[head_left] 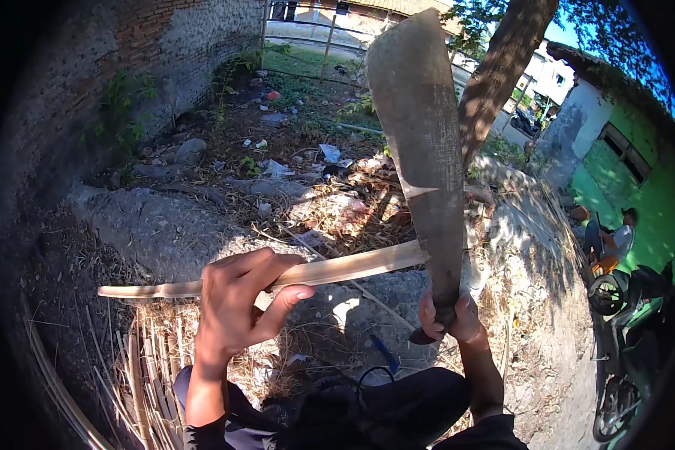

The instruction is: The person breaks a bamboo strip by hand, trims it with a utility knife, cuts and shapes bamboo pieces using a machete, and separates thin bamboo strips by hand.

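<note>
My right hand (pixel 461 321) is closed round the handle of a machete (pixel 426 124). Its broad, worn grey blade stands upright, the wide end at the top. My left hand (pixel 236 304) grips a long, pale split bamboo strip (pixel 352 265), fingers over it and thumb sticking out to the right. The strip lies nearly level, tilting up a little to the right. Its right end meets the lower part of the blade; whether the edge has cut into it I cannot tell. The other end reaches out past my left hand.
Several cut bamboo strips (pixel 146 375) lie at the lower left. A rough stone ledge (pixel 157 225) runs across ahead, with litter and dry leaves beyond. A tree trunk (pixel 506 64) leans at the upper right. Far right, a person (pixel 616 241) sits near a parked motorbike (pixel 637 300).
</note>
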{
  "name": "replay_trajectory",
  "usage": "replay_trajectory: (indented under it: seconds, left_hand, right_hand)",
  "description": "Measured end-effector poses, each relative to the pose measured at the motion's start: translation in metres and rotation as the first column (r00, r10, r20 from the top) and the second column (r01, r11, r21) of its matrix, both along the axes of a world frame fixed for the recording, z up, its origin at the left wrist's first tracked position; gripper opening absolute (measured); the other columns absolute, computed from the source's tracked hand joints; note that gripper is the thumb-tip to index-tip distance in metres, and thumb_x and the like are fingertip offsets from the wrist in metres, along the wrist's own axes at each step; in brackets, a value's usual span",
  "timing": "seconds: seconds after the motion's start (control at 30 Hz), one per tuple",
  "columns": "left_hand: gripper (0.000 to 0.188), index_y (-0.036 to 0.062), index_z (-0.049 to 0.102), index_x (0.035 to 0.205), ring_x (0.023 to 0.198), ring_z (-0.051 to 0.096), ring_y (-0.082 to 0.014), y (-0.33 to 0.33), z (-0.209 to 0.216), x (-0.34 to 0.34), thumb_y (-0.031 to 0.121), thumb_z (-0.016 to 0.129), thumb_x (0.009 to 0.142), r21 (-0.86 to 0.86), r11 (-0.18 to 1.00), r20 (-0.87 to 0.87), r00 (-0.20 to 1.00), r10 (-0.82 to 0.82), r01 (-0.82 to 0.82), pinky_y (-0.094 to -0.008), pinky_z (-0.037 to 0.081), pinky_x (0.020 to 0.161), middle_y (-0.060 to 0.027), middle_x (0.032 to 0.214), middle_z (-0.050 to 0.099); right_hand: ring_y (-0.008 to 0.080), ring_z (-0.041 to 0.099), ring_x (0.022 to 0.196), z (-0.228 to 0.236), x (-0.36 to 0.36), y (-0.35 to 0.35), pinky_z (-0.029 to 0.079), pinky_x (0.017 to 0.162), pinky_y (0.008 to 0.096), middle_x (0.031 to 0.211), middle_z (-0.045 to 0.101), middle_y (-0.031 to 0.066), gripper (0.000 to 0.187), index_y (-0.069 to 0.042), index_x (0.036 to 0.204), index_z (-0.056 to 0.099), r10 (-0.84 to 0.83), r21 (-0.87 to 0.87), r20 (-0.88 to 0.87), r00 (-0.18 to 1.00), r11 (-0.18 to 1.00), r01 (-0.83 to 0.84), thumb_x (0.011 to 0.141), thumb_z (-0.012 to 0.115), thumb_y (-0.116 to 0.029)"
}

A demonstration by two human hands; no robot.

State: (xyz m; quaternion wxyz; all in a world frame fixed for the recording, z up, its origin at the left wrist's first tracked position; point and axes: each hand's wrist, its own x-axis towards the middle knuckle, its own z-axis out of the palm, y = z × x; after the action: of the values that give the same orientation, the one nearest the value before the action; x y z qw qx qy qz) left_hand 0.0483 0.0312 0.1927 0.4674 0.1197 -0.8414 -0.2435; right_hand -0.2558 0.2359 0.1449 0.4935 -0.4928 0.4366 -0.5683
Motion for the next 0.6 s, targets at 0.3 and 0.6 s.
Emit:
replay_trajectory:
  seconds: [0.3, 0.6]
  left_hand:
    - [0.038, 0.0058, 0.07, 0.09, 0.063, 0.064, -0.028, 0.005, 0.003, 0.025, 0.04, 0.082, 0.082, -0.193, 0.972, 0.167, 0.972, 0.164, -0.13, -0.0393, 0.047, 0.06, -0.0063, 0.07, 0.064]
    - [0.034, 0.0053, 0.071, 0.083, 0.061, 0.065, -0.0239, 0.001, -0.004, 0.03, 0.037, 0.081, 0.084, -0.107, 0.991, 0.116, 0.989, 0.089, -0.077, -0.038, 0.047, 0.059, -0.0066, 0.073, 0.069]
  right_hand:
    - [0.0092, 0.045, 0.052, -0.029, -0.005, -0.017, 0.036, 0.043, 0.026, 0.069, 0.054, 0.0054, 0.084, 0.007, 0.1, 0.061, 0.175, -0.037, -0.03, 0.984, 0.984, -0.176, 0.089, 0.056, -0.077]
    - [0.0076, 0.047, 0.047, -0.032, 0.011, -0.016, 0.035, 0.042, 0.0249, 0.063, 0.053, 0.0004, 0.079, 0.002, 0.088, 0.061, 0.13, -0.167, -0.179, 0.975, 0.973, -0.16, 0.092, 0.054, -0.077]
